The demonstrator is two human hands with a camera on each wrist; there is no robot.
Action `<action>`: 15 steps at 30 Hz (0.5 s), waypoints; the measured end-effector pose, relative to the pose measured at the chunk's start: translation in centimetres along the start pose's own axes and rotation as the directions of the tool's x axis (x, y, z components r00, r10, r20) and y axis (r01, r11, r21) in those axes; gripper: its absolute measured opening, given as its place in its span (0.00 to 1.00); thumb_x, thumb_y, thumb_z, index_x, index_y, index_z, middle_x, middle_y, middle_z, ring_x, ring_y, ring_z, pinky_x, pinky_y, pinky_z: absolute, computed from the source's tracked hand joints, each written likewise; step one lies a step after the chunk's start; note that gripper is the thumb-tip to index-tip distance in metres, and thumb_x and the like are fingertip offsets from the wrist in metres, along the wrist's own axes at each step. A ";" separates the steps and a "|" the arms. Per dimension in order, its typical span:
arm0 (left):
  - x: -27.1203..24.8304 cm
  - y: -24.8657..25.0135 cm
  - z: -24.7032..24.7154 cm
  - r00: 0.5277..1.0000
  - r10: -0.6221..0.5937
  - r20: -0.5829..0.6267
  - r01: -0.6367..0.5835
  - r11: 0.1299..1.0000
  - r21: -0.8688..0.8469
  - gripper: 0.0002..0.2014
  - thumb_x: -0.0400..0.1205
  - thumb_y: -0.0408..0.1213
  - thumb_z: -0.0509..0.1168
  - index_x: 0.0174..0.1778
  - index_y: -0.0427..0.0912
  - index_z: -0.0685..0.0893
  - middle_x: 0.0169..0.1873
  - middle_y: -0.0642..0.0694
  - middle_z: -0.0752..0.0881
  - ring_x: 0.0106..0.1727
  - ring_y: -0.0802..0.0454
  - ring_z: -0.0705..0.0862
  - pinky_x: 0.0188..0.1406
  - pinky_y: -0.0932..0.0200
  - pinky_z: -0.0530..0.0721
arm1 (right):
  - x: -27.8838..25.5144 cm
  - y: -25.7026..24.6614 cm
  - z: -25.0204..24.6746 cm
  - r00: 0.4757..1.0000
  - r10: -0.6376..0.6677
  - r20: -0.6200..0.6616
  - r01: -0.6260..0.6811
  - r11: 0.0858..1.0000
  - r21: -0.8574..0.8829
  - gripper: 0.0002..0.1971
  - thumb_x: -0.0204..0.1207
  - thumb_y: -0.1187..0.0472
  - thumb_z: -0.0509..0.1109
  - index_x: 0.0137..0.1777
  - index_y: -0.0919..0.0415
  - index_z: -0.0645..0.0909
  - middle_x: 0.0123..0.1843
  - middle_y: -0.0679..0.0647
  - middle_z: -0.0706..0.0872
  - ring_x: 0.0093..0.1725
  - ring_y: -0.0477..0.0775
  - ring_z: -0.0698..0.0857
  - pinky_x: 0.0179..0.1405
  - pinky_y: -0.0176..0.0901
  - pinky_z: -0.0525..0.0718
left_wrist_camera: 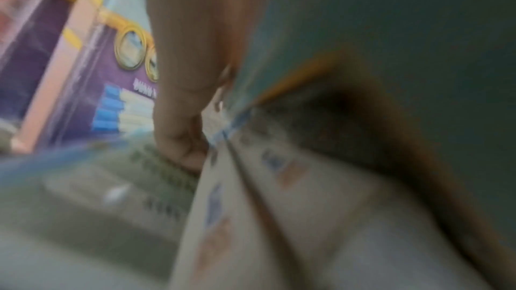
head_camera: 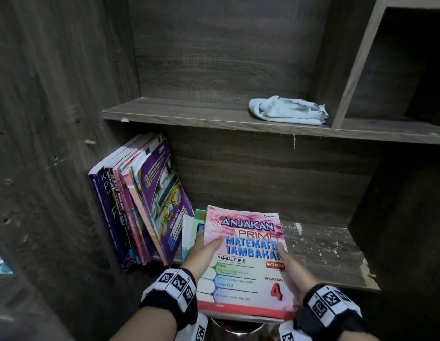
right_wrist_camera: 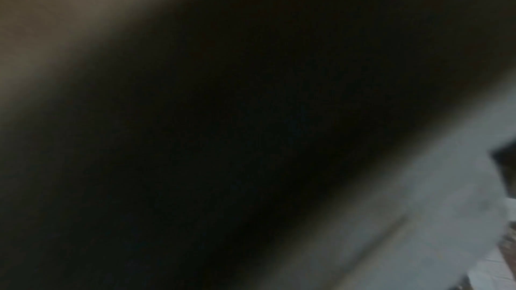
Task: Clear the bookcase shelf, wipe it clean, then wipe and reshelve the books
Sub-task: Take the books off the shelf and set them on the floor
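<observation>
Dark wood-grain panels formed the bookcase, seen from above in the head view. On the upper shelf, toward one o'clock, a crumpled pale blue cloth was laid against the upright divider. On the lower shelf, whose right part was flecked with pale specks and worn patches, a row of books was leaned against the left wall at nine o'clock, a purple-covered one outermost.

At six o'clock a mathematics workbook was held flat, cover up, above other flat-lying books. Its glossy cover was pink and white, printed "ANJAKAN PRIMA MATEMATIK TAMBAHAN", with a red "4" and a red band along the bottom edge. The left hand was clasped on its left edge, thumb on the cover; the right hand was wrapped round its right edge. Black wrist straps with white coded markers were worn.

In the left wrist view a finger was seen beside blurred pages. The right wrist view was dark and blurred.
</observation>
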State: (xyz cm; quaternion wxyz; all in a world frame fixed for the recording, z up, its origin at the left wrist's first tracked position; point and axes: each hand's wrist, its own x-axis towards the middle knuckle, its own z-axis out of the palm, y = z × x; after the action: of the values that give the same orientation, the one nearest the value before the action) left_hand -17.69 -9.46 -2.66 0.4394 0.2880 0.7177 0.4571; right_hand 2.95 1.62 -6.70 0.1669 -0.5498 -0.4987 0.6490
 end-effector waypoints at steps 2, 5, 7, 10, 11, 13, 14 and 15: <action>0.6 0.2 0.4 1.000 0.019 -0.005 -0.019 1.000 -0.009 0.32 0.88 0.52 0.55 0.86 0.53 0.49 0.83 0.49 0.60 0.83 0.45 0.60 0.80 0.48 0.58 | 0.6 0.6 -0.3 0.999 -0.017 -0.048 0.017 1.000 -0.016 0.36 0.78 0.29 0.50 0.75 0.55 0.72 0.56 0.58 0.91 0.54 0.60 0.90 0.61 0.57 0.84; 1.4 -0.2 1.2 0.998 0.054 -0.027 -0.055 0.998 -0.040 0.25 0.91 0.48 0.45 0.85 0.54 0.49 0.84 0.47 0.58 0.84 0.46 0.59 0.80 0.49 0.56 | 6.0 5.0 -2.8 0.996 -0.053 -0.073 0.048 0.996 -0.078 0.54 0.50 0.11 0.54 0.78 0.36 0.62 0.77 0.53 0.76 0.74 0.62 0.76 0.73 0.70 0.71; 1.6 -0.4 1.4 0.997 0.070 -0.032 -0.072 0.995 -0.062 0.24 0.92 0.47 0.42 0.85 0.54 0.50 0.84 0.48 0.58 0.84 0.47 0.57 0.81 0.49 0.54 | 9.4 7.5 -4.2 0.993 -0.068 -0.092 0.064 0.997 -0.046 0.57 0.44 0.10 0.56 0.77 0.31 0.62 0.79 0.50 0.71 0.78 0.64 0.70 0.72 0.71 0.69; 1.5 -0.6 1.4 0.995 0.095 -0.034 -0.098 0.991 -0.093 0.24 0.92 0.46 0.41 0.85 0.56 0.50 0.84 0.49 0.59 0.84 0.50 0.57 0.81 0.51 0.53 | 7.1 6.4 -3.0 0.998 -0.052 -0.046 0.050 0.998 -0.033 0.53 0.47 0.11 0.55 0.75 0.32 0.65 0.75 0.50 0.76 0.75 0.63 0.75 0.71 0.67 0.72; 1.6 -0.7 1.4 0.995 0.100 -0.030 -0.102 0.990 -0.093 0.24 0.91 0.46 0.41 0.85 0.56 0.50 0.83 0.50 0.59 0.84 0.50 0.57 0.81 0.51 0.53 | 5.7 5.5 -2.3 0.995 -0.061 -0.083 0.057 0.997 -0.043 0.46 0.57 0.14 0.52 0.75 0.34 0.66 0.72 0.51 0.80 0.71 0.62 0.79 0.70 0.66 0.75; 1.6 -0.8 1.3 0.993 0.114 -0.023 -0.115 0.990 -0.084 0.24 0.91 0.47 0.41 0.85 0.56 0.51 0.81 0.52 0.62 0.83 0.50 0.59 0.80 0.53 0.55 | 4.3 4.7 -1.8 0.990 -0.096 -0.104 0.090 0.994 -0.061 0.36 0.70 0.23 0.49 0.73 0.40 0.69 0.66 0.56 0.85 0.65 0.63 0.84 0.67 0.66 0.79; 1.6 -0.8 1.3 0.992 0.122 -0.024 -0.123 0.989 -0.085 0.24 0.91 0.47 0.41 0.85 0.55 0.51 0.81 0.52 0.62 0.83 0.50 0.59 0.79 0.54 0.55 | 4.6 4.8 -2.0 0.988 -0.115 -0.105 0.109 0.992 -0.061 0.38 0.68 0.21 0.49 0.73 0.39 0.69 0.67 0.56 0.84 0.66 0.63 0.84 0.67 0.65 0.79; 1.5 -0.8 1.3 0.992 0.126 -0.025 -0.128 0.987 -0.093 0.24 0.91 0.46 0.41 0.85 0.54 0.51 0.81 0.51 0.63 0.83 0.51 0.60 0.78 0.55 0.56 | 4.3 4.7 -2.0 0.985 -0.127 -0.114 0.121 0.991 -0.060 0.42 0.62 0.18 0.49 0.73 0.38 0.68 0.69 0.54 0.83 0.66 0.60 0.83 0.68 0.66 0.78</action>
State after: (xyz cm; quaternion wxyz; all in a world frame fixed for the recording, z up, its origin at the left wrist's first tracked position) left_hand -17.19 -8.06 -4.17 0.4157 0.3079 0.6796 0.5202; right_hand 4.77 3.75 -12.74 0.2215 -0.5592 -0.5380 0.5905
